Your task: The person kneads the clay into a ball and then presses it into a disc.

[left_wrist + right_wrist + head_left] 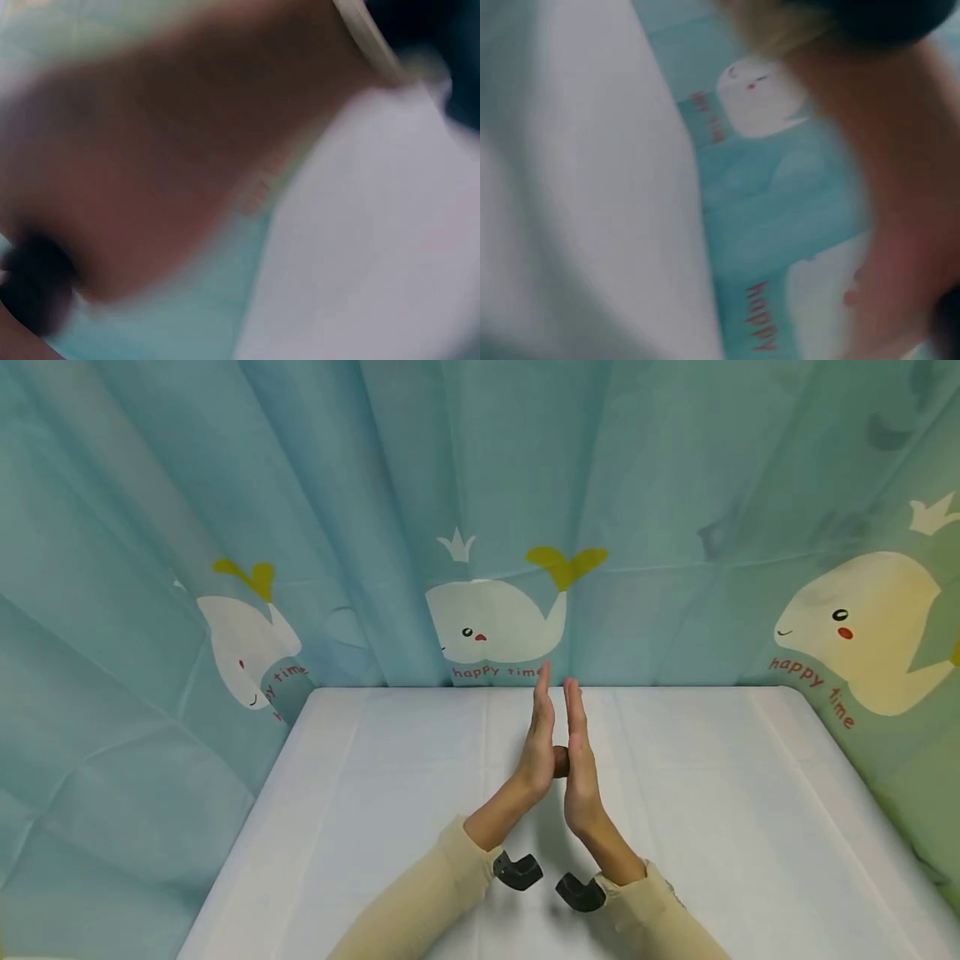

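Note:
A small, dark brown round lump [561,762] sits between the two palms, over the middle of the white table. My left hand [537,747] presses on it from the left, its fingers straight and pointing up and away. From the other side my right hand [581,760] presses with a flat palm and straight fingers. The fingertips of the two hands stand a little apart. Blurred in the left wrist view, the dark lump [37,289] shows beside the left palm. In the right wrist view, the right hand [900,247] is blurred and hides most of the lump.
The table [405,752] has a white cover. Behind it and at both sides hangs a blue-green curtain [360,510] with printed whales. Dark curved camera mounts [517,872] stick out from both wrists, close to each other below the hands.

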`<state>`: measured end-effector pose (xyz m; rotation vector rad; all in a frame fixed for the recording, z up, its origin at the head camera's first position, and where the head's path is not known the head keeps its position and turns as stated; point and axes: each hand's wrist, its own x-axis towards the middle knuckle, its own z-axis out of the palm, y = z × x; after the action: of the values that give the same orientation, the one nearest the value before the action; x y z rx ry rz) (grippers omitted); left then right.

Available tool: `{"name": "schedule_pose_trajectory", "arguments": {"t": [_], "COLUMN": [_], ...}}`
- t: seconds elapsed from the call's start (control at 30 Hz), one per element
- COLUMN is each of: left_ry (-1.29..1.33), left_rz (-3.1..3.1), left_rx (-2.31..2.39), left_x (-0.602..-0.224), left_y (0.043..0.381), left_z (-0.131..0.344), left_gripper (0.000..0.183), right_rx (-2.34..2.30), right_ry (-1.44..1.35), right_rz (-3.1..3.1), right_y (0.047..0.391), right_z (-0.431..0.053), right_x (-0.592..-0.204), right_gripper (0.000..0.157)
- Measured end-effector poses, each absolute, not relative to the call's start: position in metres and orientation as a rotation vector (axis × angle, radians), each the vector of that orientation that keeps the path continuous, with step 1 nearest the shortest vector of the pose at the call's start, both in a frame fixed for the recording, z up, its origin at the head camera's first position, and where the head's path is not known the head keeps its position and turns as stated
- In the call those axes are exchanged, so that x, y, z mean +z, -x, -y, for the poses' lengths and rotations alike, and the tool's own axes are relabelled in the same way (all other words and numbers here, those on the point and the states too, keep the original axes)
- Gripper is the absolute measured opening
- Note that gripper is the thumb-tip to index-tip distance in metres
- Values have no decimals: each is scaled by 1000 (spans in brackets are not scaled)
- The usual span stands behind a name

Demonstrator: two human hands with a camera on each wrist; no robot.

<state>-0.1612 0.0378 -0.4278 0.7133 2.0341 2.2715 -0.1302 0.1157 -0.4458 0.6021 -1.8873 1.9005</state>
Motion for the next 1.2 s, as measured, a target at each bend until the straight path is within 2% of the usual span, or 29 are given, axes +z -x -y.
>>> {"name": "schedule_pose_trajectory", "arguments": {"t": [0.2, 0.43, 0.67, 0.87, 1.03, 1.2], "left_ry": [-687, -792, -797, -725, -853, -981], "left_rz": [-1978, -1802, -1881, -2075, -2171, -2302], "left_rx": [2213, 2268, 2323, 2220, 2107, 2043], "left_x": [-445, -439, -425, -436, -447, -438], "left_y": [151, 133, 148, 164, 154, 143], "left_z": [-43, -45, -35, -34, -35, -35], "left_gripper": [64, 61, 61, 61, 70, 71], "right_rx": [1788, 2043, 2114, 1975, 2014, 2325], "right_ry": [-607, -517, -587, -680, -589, -513], "right_rz": [1926, 1916, 1898, 1858, 1887, 1773], "right_y": [142, 166, 145, 122, 136, 152], "right_z": [-129, -152, -134, -117, -128, -136], "right_x": [-425, -430, -448, -435, -422, -439], "right_gripper": [60, 55, 54, 57, 56, 56]}}
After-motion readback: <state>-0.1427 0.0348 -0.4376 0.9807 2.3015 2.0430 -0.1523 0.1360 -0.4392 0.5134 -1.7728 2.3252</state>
